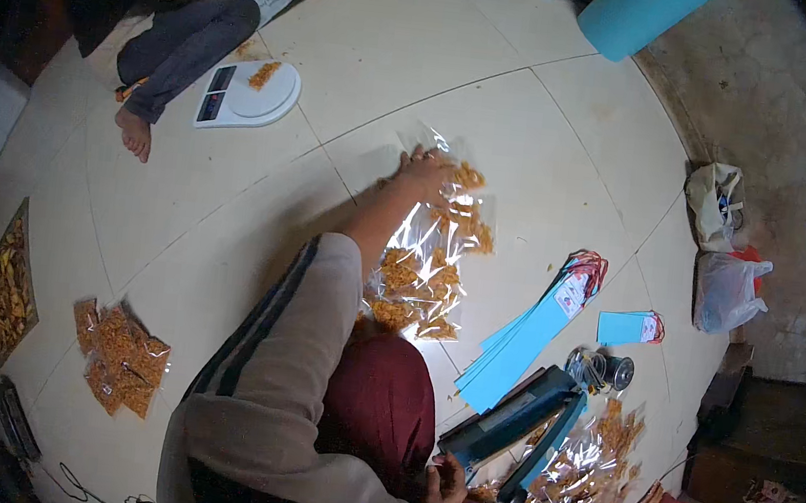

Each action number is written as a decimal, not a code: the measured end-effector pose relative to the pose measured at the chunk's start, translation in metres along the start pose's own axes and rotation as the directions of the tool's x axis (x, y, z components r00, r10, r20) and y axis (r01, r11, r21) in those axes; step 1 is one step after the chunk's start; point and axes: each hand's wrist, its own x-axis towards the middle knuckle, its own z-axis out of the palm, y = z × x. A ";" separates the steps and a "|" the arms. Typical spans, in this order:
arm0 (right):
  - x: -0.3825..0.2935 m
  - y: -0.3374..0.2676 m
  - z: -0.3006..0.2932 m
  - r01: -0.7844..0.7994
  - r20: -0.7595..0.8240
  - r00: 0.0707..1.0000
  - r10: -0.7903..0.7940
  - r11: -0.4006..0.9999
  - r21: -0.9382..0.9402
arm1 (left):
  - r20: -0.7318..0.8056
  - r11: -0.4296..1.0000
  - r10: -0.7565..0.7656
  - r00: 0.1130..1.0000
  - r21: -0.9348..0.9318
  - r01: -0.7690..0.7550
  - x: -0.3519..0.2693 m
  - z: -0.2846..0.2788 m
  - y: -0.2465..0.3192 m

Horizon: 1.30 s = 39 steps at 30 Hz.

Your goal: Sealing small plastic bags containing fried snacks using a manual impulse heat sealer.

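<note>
My left hand [426, 175] reaches out over the far end of a row of clear plastic bags of orange-brown shredded snack [414, 282] on the floor. Its fingers rest on the clear plastic at the top; whether they grip it I cannot tell. Beside my maroon-clad knee [379, 404], my right hand [448, 490] is loosely curled, with a gap between thumb and fingers and nothing visible in it. Just past its fingertips lies a hand-held impulse sealer [511, 417] with a raised blue arm. More filled, shiny bags [570, 483] lie right of the sealer.
Blue header cards [523, 338] and a smaller stack [623, 328] lie rightward. A white kitchen scale [250, 97] holds some snack, near a seated person's leg [189, 45]. Filled bags [123, 358] lie left. Plastic bags [727, 289] stand by the wall.
</note>
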 end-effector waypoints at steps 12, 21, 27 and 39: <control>-0.024 0.005 -0.006 0.058 -0.062 0.997 -0.047 0.980 0.191 | 0.208 0.997 0.057 0.977 0.047 -0.068 -0.049 0.028 0.075; -0.037 0.019 -0.031 0.170 -0.200 0.968 -0.151 0.982 0.084 | -0.038 0.955 0.132 0.990 0.272 -0.117 -0.061 -0.018 0.093; -0.055 0.033 -0.047 0.282 -0.266 0.927 -0.264 0.959 0.030 | -0.123 0.994 0.112 0.986 0.026 -0.109 -0.064 -0.022 0.104; -0.037 -0.024 -0.079 0.613 -0.517 0.674 -0.527 0.790 -0.007 | 0.022 0.577 0.800 0.600 0.251 -0.778 -0.213 -0.080 0.235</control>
